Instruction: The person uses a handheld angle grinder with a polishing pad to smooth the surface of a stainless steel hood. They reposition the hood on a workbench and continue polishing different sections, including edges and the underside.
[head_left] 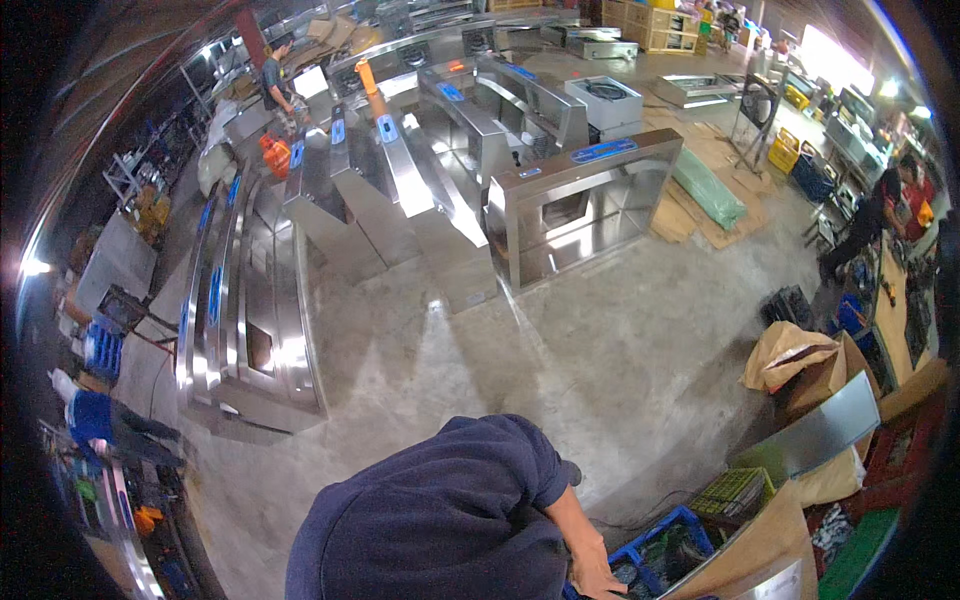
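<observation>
A navy short sleeve (440,510) fills the lower middle. Out of it a bare forearm runs down to the right, apparently my left arm reaching across. At the lower edge my left hand (596,580) is over the near side of a blue plastic crate (622,552). Its fingers are mostly cut off by the frame, so I cannot make out their pose or any grip. Dark and clear small items, too small to name, lie in the crate. A cardboard sheet (745,545) stands close beside it. My right hand is out of sight.
Stainless-steel gate cabinets (590,205) with blue top strips stand ahead and left. A yellow-green basket (735,492), a grey metal panel (820,425) and brown paper wrapping (785,355) are at right. People work at far left (275,80), lower left (95,415) and right (880,210).
</observation>
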